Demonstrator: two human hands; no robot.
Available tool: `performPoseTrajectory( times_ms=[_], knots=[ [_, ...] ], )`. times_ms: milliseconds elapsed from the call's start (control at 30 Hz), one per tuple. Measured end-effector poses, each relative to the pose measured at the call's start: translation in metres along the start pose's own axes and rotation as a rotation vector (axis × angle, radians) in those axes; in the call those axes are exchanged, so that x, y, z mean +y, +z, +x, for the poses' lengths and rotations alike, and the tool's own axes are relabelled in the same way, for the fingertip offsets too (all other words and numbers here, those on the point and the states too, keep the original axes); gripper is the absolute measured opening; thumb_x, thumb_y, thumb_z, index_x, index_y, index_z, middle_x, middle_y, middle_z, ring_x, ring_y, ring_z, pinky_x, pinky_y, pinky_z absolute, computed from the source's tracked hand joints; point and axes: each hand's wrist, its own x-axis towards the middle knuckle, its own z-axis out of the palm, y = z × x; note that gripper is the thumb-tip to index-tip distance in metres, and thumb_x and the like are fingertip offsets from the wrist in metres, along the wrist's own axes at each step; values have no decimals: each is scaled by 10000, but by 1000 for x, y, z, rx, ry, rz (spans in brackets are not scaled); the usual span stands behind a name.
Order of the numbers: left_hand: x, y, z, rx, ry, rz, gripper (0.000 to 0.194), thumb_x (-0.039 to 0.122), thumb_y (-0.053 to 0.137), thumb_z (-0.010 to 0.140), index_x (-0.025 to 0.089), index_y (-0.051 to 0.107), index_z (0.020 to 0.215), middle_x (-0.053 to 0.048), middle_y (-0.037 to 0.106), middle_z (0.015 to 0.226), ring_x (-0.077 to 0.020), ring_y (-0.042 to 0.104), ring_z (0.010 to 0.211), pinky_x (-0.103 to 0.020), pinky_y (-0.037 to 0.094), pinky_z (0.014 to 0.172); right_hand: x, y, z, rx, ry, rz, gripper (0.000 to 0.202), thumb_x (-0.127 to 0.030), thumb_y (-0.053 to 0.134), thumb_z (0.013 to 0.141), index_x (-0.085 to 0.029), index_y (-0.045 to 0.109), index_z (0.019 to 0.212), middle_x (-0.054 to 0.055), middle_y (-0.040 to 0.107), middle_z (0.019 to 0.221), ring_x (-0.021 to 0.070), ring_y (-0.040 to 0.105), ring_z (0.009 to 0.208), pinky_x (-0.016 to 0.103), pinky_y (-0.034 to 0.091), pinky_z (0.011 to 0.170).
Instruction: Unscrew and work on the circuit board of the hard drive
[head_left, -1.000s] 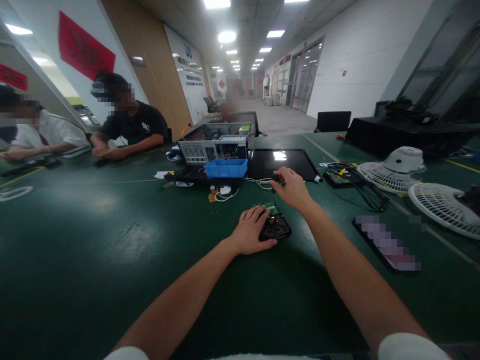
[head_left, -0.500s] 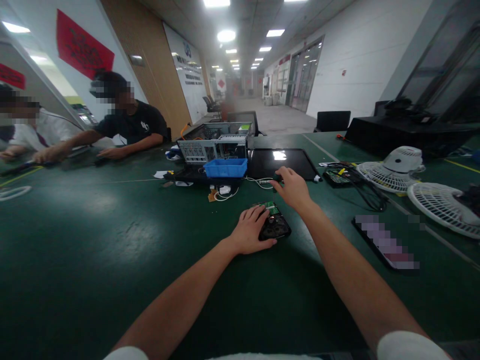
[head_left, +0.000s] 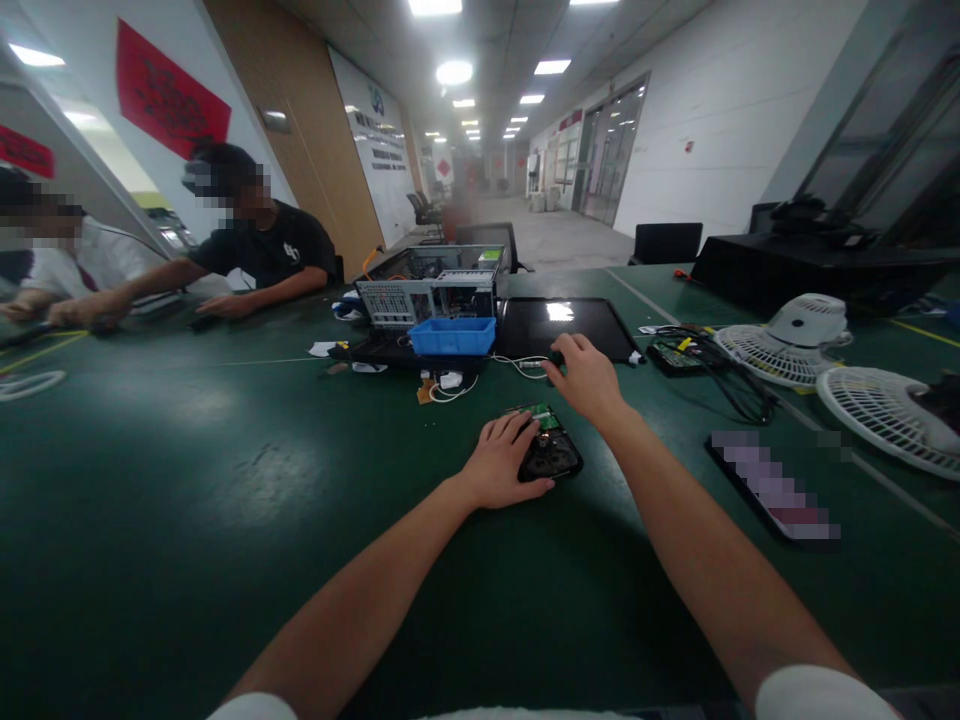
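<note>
A black hard drive [head_left: 556,458] with a green circuit board lies on the green table in front of me. Across its left side rests my left hand [head_left: 504,462], fingers over the top and thumb along the near edge, gripping it against the table. Just above its far end, my right hand [head_left: 583,375] is closed in a pinch around the dark handle of what looks like a screwdriver [head_left: 556,357]. The fingers cover much of that handle, and its thin tip is too small to make out.
Beyond the hands stand a blue tray [head_left: 452,337], an opened computer case [head_left: 427,295] and a flat black screen [head_left: 574,325]. White cables [head_left: 450,393] lie nearby. To the right are a phone [head_left: 772,490], white fans [head_left: 889,415] and another circuit board [head_left: 671,355]. Two people sit at left.
Both hands and the hard drive stay almost where they were. My right hand has shifted only very slightly at the handle.
</note>
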Motion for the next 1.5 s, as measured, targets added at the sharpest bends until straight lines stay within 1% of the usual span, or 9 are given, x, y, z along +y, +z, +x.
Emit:
performPoseTrajectory(
  times_ms=[267, 467, 700, 867, 967, 1100, 1300, 1433, 1500],
  knots=[
    [0, 1, 0, 11, 9, -12, 1003, 750, 613, 797, 248, 255, 1588, -146, 304, 1609, -391, 247, 1475, -580, 215, 1180, 0, -1, 1, -27, 0, 39, 226, -235, 546, 921, -179, 557, 1141, 142, 649, 1098, 268, 644, 868, 367, 475, 771],
    [0, 0, 0, 10, 3, -10, 998, 734, 627, 795, 259, 254, 1589, -137, 303, 1611, -391, 239, 1480, -578, 214, 1181, -2, -4, 1, -35, 11, 1, 240, -367, 557, 947, -201, 572, 1120, 143, 645, 1093, 289, 645, 875, 376, 470, 732],
    [-1, 0, 0, 3, 7, 10, 1005, 757, 592, 806, 233, 251, 1594, -149, 296, 1614, -390, 243, 1478, -574, 216, 1183, -1, -1, 1, -30, -10, 49, 227, -264, 546, 935, -185, 564, 1146, 156, 651, 1136, 278, 653, 882, 377, 476, 771],
    [-1, 0, 0, -3, 4, 19, 998, 763, 583, 810, 236, 256, 1593, -143, 297, 1615, -389, 242, 1478, -576, 223, 1178, 2, 4, 2, -8, 17, 63, 231, -347, 591, 931, -190, 565, 1098, 131, 689, 1031, 281, 655, 845, 366, 465, 731],
    [0, 1, 0, 0, 2, 21, 1000, 762, 588, 807, 241, 257, 1593, -137, 297, 1615, -385, 238, 1482, -570, 222, 1181, 0, 3, 0, -2, 8, 47, 244, -400, 565, 953, -195, 576, 1084, 127, 689, 1029, 272, 653, 821, 358, 461, 713],
    [-1, 2, 0, 5, 4, 33, 1006, 767, 577, 811, 226, 252, 1594, -145, 295, 1615, -383, 239, 1480, -566, 219, 1182, -5, 2, -2, -1, -29, 42, 237, -368, 519, 976, -198, 591, 1126, 138, 672, 1087, 273, 659, 888, 357, 471, 758],
    [0, 1, 0, 1, 9, 25, 1019, 765, 590, 802, 222, 250, 1594, -147, 298, 1614, -385, 246, 1475, -565, 222, 1181, -1, 10, 0, 47, 42, 58, 237, -322, 540, 953, -165, 585, 1126, 162, 679, 1090, 294, 658, 925, 365, 470, 778],
    [0, 1, 1, 6, 5, 21, 1006, 765, 593, 799, 241, 259, 1591, -135, 297, 1616, -386, 241, 1477, -570, 221, 1181, 4, 13, 1, 56, 66, 58, 251, -371, 551, 955, -172, 593, 1102, 136, 696, 1015, 274, 657, 840, 349, 455, 731],
    [-1, 2, 1, 8, 4, 20, 1006, 764, 591, 801, 238, 257, 1591, -137, 293, 1617, -389, 239, 1477, -574, 216, 1183, 5, 12, -1, 53, 47, 44, 268, -410, 545, 963, -183, 604, 1093, 131, 692, 1026, 273, 657, 853, 347, 454, 736]
  ],
)
